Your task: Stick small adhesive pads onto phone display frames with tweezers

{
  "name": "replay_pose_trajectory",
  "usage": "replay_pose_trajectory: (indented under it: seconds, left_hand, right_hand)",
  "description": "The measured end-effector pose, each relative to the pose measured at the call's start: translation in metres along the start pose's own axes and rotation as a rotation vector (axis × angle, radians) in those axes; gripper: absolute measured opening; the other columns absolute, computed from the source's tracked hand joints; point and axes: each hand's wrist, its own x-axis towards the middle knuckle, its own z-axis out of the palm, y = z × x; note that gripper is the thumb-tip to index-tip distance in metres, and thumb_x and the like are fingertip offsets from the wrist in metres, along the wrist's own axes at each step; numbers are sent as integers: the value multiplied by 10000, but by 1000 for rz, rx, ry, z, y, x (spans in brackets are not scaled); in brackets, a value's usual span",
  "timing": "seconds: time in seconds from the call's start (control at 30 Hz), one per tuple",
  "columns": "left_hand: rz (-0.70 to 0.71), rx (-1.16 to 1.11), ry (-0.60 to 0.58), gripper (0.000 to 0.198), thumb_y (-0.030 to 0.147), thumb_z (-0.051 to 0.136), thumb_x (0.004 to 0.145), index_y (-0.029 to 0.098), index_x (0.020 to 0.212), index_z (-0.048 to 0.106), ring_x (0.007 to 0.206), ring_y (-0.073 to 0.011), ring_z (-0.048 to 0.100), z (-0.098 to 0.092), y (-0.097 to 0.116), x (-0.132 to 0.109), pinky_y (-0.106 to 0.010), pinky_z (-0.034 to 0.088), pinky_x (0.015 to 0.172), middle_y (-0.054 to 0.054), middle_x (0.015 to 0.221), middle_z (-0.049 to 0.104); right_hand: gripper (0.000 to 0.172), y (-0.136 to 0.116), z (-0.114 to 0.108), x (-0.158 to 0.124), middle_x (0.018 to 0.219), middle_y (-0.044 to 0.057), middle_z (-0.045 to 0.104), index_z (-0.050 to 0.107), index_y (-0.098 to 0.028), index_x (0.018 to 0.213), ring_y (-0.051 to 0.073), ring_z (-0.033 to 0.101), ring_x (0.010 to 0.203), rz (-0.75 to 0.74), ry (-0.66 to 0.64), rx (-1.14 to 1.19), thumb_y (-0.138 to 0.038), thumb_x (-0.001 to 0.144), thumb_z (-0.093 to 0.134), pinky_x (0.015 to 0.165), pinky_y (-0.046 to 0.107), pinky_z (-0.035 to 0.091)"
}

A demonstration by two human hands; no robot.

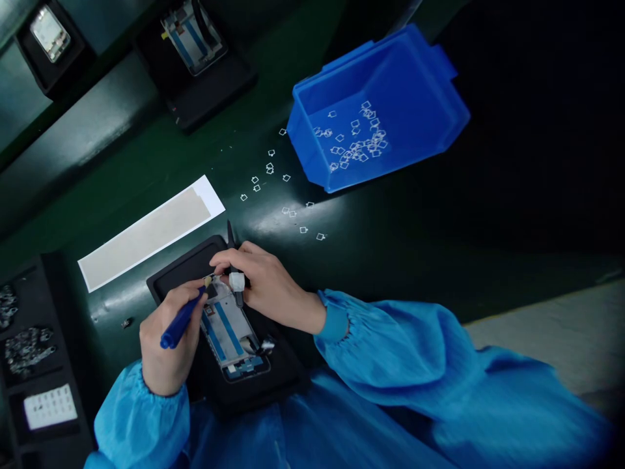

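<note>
Bright blue sleeves [400,345], soft cloth gathered into elastic cuffs, fill the lower frame. At centre left, the left hand [166,365] grips a smooth blue pen-like tool [183,319] with a pale tip. Beside it, the right hand [280,293] holds slim dark tweezers [231,236], wrapped partway in white material, its fingers curled near the tool's tip. Below both lies an opened phone-like device [229,326], a silvery rectangle with two blue strips, resting in a matte black tray [188,260] at lower centre.

Dark marks run in rows across a pale block [51,407] at lower left, too small to read. It sits in a black compartmented tray [68,365] with heaped metallic parts [29,352]. A white-edged beige sheet [151,234] lies on the glossy green tabletop [381,241], left of centre. At upper right, a glossy blue plastic bin [312,156] holds thin white square outlines [356,146]; more are scattered beside it. Another silvery device [193,39] with blue strips lies at upper left.
</note>
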Motion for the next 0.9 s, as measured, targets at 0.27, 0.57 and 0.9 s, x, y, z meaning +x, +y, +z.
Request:
replay_pose_trajectory:
  seconds: [0.27,0.57,0.9]
  left_hand:
    - [15,-24,5,168,150,640,899,208,1019,538,936,-172,735,4,-1,-2,-256,586,748,-52,1010,742]
    - [-270,-403,486,89,143,541,916,215,945,498,881,-190,705,-1,-15,-4,-416,568,847,-13,902,654]
    - [151,466,-107,321,137,490,910,215,1170,662,589,-155,491,11,-18,-18,-280,404,523,-15,738,523]
  right_hand:
    - [329,1,4,-2,989,35,708,570,-213,1163,200,544,848,-5,16,-34,-40,884,544,717,310,479]
    - [331,0,7,-3,943,40,702,585,-189,1165,206,558,849,-32,37,-23,-38,870,578,691,307,485]
    - [224,-2,5,-3,971,40,741,596,-221,1157,202,657,957,-7,138,98,-165,994,453,830,358,526]
